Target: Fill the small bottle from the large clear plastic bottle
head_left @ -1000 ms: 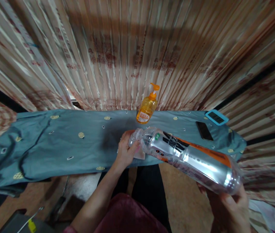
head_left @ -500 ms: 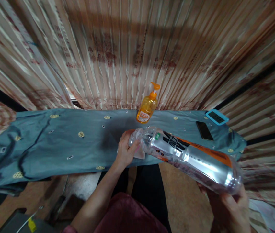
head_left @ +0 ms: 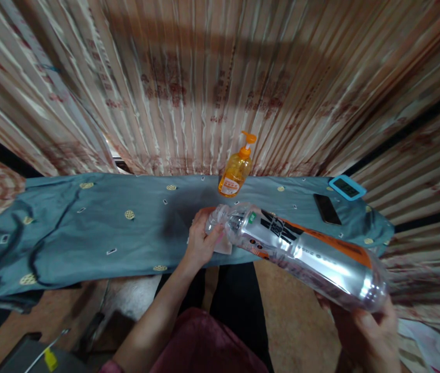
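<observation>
A large clear plastic bottle (head_left: pixel 301 254) with a silver, black and orange label is held aslant above the table's front edge. Its neck end points left and its base is lower right. My right hand (head_left: pixel 371 326) is closed around the base end. At the neck, my left hand (head_left: pixel 201 241) is closed with thumb and fingers on the clear mouth end. Whether a cap or another small piece is there cannot be made out. Just below the left fingers shows a pale pinkish flat piece (head_left: pixel 223 245), partly hidden by hand and bottle.
An orange pump bottle (head_left: pixel 235 173) stands behind the big bottle. To the right lie a dark phone (head_left: pixel 327 209) and a blue-framed digital clock (head_left: pixel 347 187). A patterned blue-green cloth (head_left: pixel 99 223) covers the narrow table. Pleated curtains (head_left: pixel 188 77) hang close behind and on both sides.
</observation>
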`<action>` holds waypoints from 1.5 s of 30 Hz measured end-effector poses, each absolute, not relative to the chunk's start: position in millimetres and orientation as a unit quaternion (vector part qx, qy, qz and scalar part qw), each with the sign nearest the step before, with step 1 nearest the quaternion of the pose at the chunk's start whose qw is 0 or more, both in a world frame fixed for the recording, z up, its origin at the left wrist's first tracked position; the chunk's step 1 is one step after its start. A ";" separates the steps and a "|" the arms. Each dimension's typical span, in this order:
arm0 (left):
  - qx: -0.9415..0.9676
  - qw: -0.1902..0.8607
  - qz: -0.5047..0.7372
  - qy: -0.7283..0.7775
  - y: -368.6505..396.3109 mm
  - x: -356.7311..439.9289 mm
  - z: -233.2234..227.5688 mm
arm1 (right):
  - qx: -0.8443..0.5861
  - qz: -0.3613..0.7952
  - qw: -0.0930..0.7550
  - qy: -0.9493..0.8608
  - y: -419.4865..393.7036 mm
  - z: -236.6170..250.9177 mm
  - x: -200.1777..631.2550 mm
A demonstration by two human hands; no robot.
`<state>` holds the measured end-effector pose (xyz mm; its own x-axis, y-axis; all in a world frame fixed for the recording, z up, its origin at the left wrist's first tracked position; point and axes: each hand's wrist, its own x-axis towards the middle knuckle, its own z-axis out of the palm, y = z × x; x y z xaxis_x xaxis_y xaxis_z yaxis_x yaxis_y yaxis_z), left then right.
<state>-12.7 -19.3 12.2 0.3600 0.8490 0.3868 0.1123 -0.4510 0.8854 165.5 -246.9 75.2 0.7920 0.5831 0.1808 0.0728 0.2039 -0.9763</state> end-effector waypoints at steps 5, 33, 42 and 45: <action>0.718 0.403 0.460 0.331 -19.0 -12.7 11.4 | -0.594 0.172 0.733 -0.283 -251.2 64.0 174.7; 0.719 0.387 0.475 0.328 -19.0 -11.6 8.8 | -0.615 0.192 0.723 -0.248 -246.5 78.4 163.9; 0.722 0.384 0.476 0.325 -18.5 -11.2 6.7 | -0.590 0.165 0.742 -0.271 -249.6 63.5 175.0; 0.720 0.379 0.480 0.327 -18.7 -10.6 4.8 | -0.594 0.159 0.741 -0.270 -249.6 64.4 172.7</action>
<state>-10.6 -18.7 4.8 0.3253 0.8351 0.4436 0.1066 -0.4986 0.8603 172.7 -249.6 64.4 0.8034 0.5565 0.2116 0.0852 0.2443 -0.9659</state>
